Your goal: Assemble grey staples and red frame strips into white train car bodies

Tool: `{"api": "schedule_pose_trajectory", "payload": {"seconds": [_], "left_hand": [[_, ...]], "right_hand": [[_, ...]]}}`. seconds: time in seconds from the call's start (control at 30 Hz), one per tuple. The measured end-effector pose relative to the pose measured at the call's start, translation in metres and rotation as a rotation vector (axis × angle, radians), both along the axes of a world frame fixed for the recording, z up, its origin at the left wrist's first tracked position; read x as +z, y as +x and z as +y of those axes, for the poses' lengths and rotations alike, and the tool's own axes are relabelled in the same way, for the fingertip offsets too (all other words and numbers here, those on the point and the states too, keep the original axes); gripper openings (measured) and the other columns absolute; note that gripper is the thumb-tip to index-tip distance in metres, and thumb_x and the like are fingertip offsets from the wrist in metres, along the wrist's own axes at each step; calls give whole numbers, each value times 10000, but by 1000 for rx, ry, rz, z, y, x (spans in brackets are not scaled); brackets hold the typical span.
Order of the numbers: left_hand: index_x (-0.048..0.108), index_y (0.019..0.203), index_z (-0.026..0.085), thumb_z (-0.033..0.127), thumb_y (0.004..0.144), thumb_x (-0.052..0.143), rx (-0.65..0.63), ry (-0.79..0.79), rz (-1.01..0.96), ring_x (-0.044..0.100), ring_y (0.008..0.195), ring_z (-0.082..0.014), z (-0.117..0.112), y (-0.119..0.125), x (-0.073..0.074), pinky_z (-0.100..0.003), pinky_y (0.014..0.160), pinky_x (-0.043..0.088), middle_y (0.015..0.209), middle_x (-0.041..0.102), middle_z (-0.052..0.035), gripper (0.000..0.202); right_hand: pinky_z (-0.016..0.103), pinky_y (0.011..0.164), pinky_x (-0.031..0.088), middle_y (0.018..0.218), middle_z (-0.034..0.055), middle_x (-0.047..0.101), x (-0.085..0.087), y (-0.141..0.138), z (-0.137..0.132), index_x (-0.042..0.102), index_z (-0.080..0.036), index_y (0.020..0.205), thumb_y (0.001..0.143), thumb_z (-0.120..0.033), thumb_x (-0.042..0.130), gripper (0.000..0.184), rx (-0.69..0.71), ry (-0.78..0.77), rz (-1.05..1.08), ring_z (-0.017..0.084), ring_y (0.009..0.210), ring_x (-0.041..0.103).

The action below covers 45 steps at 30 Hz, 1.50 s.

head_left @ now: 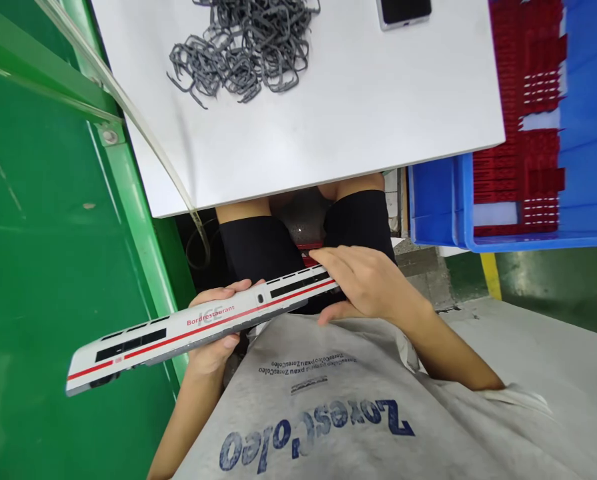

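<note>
- The white model train shell (198,327) lies tilted across the lower middle of the view, its long body running from about 8 o'clock up to 2 o'clock. It is smooth, hard-looking plastic, long and slightly curved, with black window bands, a thin red stripe and the red word "Bordrestaurant".
- The left hand (208,357) holds the shell from under its middle. The fingers (223,291) curl up around the far edge and the thumb presses on the near edge, so the hand is closed on it.
- The right hand (363,283) grips the shell's 2 o'clock end. The fingers (325,257) lie over the top and the thumb comes below, also closed on it.
- Behind the hands are two knees in black fabric (358,220), and at 6 o'clock is a grey cotton shirt (318,407) with blue print.
- At 12 o'clock, a tangle of grey wire-like clips (241,50) lies on a white smooth table (328,127), beside a phone (403,10).
- At 2 o'clock stands a blue plastic crate (588,133) with red perforated plastic (518,113) inside.
- At 9 o'clock is a green painted panel (53,267), and a clear flexible tube (143,150) crosses near the table corner.
</note>
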State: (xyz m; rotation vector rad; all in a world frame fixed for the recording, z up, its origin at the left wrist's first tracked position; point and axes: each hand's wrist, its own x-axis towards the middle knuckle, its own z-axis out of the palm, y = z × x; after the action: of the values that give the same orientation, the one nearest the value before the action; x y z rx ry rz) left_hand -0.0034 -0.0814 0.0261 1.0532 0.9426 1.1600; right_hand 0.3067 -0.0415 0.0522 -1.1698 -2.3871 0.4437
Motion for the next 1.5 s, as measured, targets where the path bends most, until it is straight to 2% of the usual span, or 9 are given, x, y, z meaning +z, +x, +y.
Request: {"api": "schedule_pose_trajectory", "payload": {"seconds": [0.1,0.23,0.37,0.6,0.8,1.03,1.2,1.37,1.5], "left_hand": [[805,1272,295,491,857,959,55,63,4,836,1102,-275,9,8,2,-434,1066,712,1209,843,-44,484],[752,1140,272,631,858,936,278,159,-93,808,1039,-261,14,28,13,-438,1044,692,1036,789,-25,492],[605,1221,280,488,984,865,85,-58,-109,717,571,-159,9,24,20,-267,568,610,839,712,37,408],[624,1048,201,317,937,820,-427,-264,373,542,559,-115,11,12,27,-227,529,420,701,558,78,253],[600,1250,207,434,965,807,-593,-425,281,589,568,-132,17,13,29,-242,526,459,791,594,75,418],[638,1078,200,608,1020,714,-655,-287,511,525,697,-157,25,7,29,-286,647,381,808,596,44,419],[541,968,228,601,1070,603,-670,-228,580,496,705,-174,12,20,22,-306,659,355,810,528,40,392],[524,930,234,484,1017,634,-591,-189,723,489,644,-172,13,19,17,-304,646,332,755,547,46,287],[661,937,213,739,833,829,-671,-262,525,539,759,-195,20,5,16,-281,698,410,815,624,14,562]], "right_hand": [[337,609,437,775,66,718,-20,0,-6,747,-109,1120,1082,-876,249,915,46,-80,3,206,644,640],[330,668,454,896,98,776,-40,-45,-27,729,-124,1194,1105,-854,229,889,115,-448,99,223,742,704],[373,792,549,1000,116,802,-42,-71,-35,755,-170,1156,1109,-844,325,801,386,-778,156,266,882,754],[448,1048,650,1532,124,722,-14,-50,29,547,-318,1611,982,-788,734,808,29,-814,1076,305,1303,759],[350,798,702,1010,59,854,-10,-62,41,783,-229,1216,1038,-600,789,412,54,-897,1234,231,911,845],[362,710,677,846,20,757,-12,-46,52,783,-233,1036,872,-802,850,597,-382,-741,1391,216,758,775],[308,563,594,620,-63,524,-3,-60,49,643,-269,848,805,-1000,704,735,-458,-938,1620,150,534,536],[225,395,360,445,-98,310,-3,-84,47,515,-255,687,981,-973,427,780,-194,-938,1904,100,362,267],[242,381,397,430,-78,427,-2,-112,47,570,-257,789,1025,-947,327,769,425,-946,1933,121,312,380]]}}
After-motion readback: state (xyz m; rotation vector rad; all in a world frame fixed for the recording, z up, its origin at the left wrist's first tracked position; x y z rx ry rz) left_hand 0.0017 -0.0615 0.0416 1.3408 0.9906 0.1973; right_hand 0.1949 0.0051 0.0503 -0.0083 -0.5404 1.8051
